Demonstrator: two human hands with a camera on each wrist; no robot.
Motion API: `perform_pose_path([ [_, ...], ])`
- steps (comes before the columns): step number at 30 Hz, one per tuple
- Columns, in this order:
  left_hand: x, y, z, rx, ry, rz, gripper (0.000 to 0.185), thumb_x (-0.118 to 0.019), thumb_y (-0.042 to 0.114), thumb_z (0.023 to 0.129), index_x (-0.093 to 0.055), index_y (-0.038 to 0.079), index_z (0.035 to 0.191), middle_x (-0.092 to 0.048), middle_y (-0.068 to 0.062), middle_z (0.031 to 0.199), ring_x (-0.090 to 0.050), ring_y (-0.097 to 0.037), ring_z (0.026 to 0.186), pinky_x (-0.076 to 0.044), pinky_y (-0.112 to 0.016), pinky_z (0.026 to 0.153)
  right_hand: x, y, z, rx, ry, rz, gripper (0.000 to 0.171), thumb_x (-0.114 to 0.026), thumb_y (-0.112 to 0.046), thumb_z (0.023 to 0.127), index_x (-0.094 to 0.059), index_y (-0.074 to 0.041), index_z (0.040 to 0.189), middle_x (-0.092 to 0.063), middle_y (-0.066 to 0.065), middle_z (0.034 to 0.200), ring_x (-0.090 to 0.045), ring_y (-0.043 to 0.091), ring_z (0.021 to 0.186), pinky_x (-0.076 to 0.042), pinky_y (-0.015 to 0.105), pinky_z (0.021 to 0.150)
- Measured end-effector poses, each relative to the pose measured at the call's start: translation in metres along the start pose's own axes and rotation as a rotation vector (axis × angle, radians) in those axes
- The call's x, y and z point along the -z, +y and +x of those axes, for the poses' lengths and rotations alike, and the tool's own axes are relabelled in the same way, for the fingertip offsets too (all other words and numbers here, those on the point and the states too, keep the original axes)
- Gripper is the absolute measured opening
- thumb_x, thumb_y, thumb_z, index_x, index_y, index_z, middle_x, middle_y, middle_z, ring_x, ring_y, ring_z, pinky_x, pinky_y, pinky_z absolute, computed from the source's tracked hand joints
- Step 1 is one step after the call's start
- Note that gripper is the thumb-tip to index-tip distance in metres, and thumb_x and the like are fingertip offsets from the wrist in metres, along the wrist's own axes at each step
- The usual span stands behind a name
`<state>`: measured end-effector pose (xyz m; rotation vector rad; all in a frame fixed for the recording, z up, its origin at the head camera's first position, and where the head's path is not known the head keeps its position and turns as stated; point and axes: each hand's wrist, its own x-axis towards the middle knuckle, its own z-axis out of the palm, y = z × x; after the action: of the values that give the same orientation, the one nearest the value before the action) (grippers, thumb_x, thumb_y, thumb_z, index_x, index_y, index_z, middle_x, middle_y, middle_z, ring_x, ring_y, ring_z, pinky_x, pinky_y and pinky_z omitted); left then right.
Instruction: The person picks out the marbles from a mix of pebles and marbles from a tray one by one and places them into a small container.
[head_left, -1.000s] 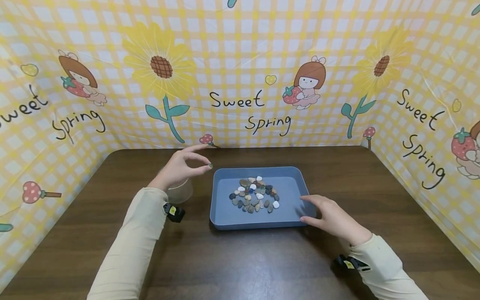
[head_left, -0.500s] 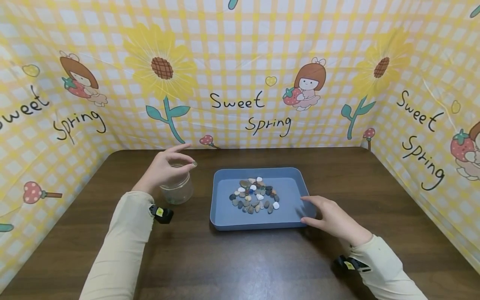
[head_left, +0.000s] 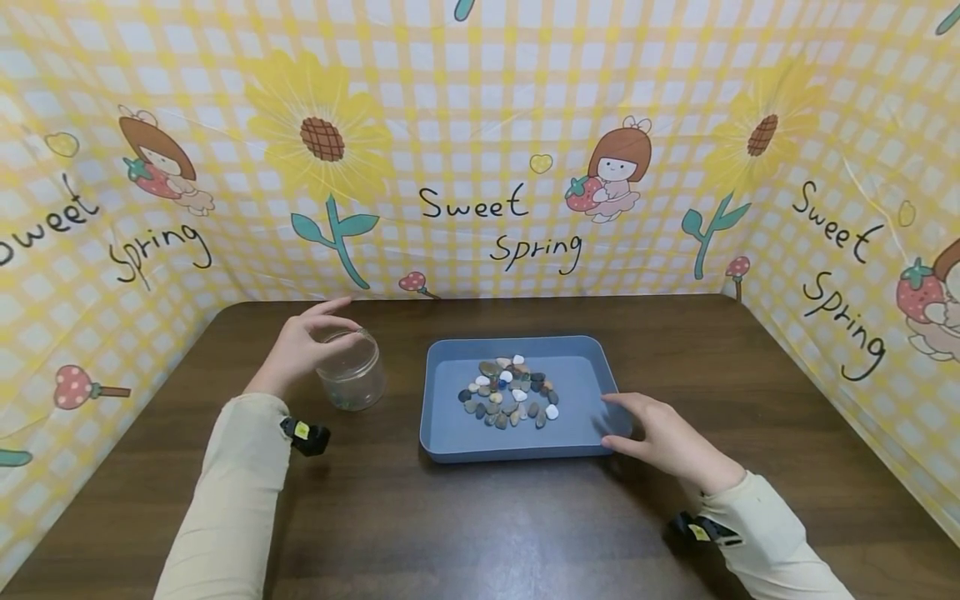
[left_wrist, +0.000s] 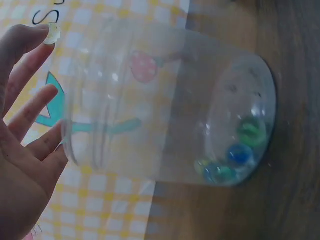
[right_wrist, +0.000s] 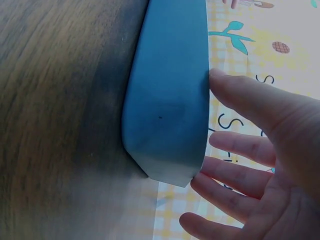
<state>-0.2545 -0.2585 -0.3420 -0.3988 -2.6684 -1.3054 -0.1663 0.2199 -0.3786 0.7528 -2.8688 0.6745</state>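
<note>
Clear glossy plastic jar [head_left: 351, 369], matt blue plastic tray [head_left: 450, 417], smooth pebbles [head_left: 510, 390], dark wood-grain table [head_left: 510, 525].

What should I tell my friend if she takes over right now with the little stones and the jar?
Left hand: at the mouth of the clear jar, pinching a small pale bead at its fingertips, not yet dropped in.
Right hand: open, fingers resting against the near right corner of the blue tray, steadying it.
Things: the jar stands on the table, left of the tray; the pile of pebbles lies in the middle of the tray.
Done: a few green and blue beads sit in the jar's bottom.
Left: probably dropping this bead in, then sorting through the pile.
</note>
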Motion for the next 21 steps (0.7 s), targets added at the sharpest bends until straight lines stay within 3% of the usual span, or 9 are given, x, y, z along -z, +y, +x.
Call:
perform_pose_path([
  [8,0.001,-0.015,-0.003,0.075,-0.022,0.062,0.040,-0.067,0.038,0.084,-0.069,0.005,0.106,-0.036,-0.009,0.150,-0.022,-0.039,0.142,-0.025,-0.062,0.108,-0.003,0.003,0.001,-0.001,-0.008,-0.001,0.054,-0.073,-0.026,0.080,-0.056,0.002,0.123,-0.061,0.018,0.122,-0.058,0.033,0.114,-0.047,0.047,0.094],
  [21,-0.004,-0.023,-0.002,0.095,-0.094,0.107,0.039,-0.066,0.038,0.085,-0.070,0.004,0.105,-0.033,-0.015,0.150,-0.021,-0.042,0.141,-0.021,-0.063,0.109,-0.003,0.003,0.001,-0.016,-0.018,0.009,0.055,-0.072,-0.026,0.080,-0.055,0.002,0.124,-0.060,0.019,0.124,-0.057,0.033,0.115,-0.047,0.048,0.094],
])
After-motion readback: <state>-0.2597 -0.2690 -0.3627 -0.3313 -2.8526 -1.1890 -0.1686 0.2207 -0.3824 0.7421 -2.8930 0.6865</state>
